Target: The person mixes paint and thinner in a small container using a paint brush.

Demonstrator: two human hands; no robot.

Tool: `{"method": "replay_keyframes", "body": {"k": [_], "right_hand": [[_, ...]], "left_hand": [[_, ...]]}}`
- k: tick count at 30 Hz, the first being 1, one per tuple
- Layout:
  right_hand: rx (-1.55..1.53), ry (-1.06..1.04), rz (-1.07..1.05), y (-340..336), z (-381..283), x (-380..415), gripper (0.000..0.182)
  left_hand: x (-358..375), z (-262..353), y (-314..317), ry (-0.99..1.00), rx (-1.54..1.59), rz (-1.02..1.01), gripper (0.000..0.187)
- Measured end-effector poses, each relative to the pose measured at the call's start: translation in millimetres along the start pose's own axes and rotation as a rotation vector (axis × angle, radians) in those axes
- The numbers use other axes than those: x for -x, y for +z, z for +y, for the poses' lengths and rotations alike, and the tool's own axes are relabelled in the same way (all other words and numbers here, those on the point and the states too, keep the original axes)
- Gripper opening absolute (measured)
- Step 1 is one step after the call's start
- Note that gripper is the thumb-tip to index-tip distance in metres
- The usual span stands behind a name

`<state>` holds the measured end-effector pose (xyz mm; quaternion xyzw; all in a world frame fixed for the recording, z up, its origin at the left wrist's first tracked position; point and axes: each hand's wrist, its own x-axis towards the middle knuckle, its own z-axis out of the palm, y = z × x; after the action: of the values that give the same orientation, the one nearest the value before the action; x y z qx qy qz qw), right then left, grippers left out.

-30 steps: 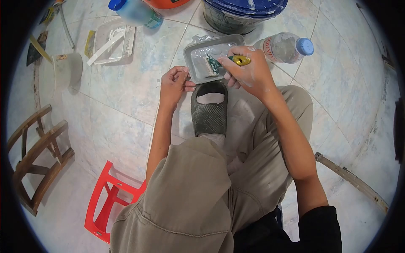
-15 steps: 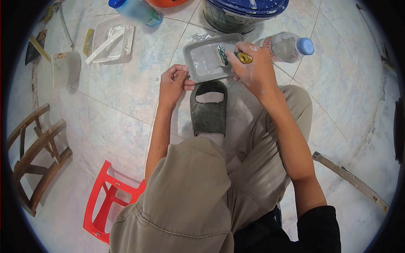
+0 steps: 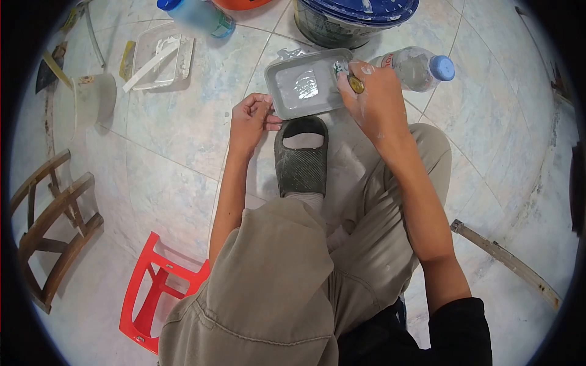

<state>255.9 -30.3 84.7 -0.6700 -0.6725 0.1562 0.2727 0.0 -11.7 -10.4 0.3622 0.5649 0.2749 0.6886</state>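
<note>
A grey tray [image 3: 278,110] with whitish liquid in it lies on the tiled floor just beyond my slipper [image 3: 301,165]. My right hand [image 3: 373,97] is closed round the yellow-and-dark handle of a brush [image 3: 356,84], whose bristle end is at the tray's right side and partly hidden by my fingers. At the tray's lower left corner, my left hand [image 3: 254,119] has its fingertips against the rim, the thumb and fingers drawn together.
A clear bottle with a blue cap [image 3: 442,68] lies right of the tray. Beyond are a blue-lidded bucket [image 3: 342,30] and a blue bottle [image 3: 204,18]. A white-smeared container [image 3: 185,64], a wooden frame [image 3: 46,226] and a red plastic piece [image 3: 143,293] are leftward.
My right hand has moved a little right with the brush, from the tray's middle to its right side. More of the liquid shows. My left hand stays in place.
</note>
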Motion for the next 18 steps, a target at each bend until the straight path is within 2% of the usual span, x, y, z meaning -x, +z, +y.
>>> {"method": "replay_keyframes", "body": {"k": [7, 13, 16, 18], "right_hand": [[0.024, -0.002, -0.073, -2.4, 2.9, 1.9, 0.014], [0.016, -0.061, -0.048, 6.6, -2.0, 10.4, 0.015], [0.004, -0.012, -0.180, 2.7, -5.5, 9.8, 0.015], [-0.015, -0.071, -0.197, 2.3, -0.4, 9.2, 0.016]], "left_hand": [[-1.0, -1.5, -1.0, 0.003, -0.007, 0.002, 0.024], [-1.3, -2.3, -2.2, 0.001, -0.018, -0.013, 0.020], [-1.5, -2.4, -2.1, -0.003, -0.015, -0.017, 0.020], [-1.3, -2.7, -2.5, 0.002, -0.014, -0.019, 0.020]]}}
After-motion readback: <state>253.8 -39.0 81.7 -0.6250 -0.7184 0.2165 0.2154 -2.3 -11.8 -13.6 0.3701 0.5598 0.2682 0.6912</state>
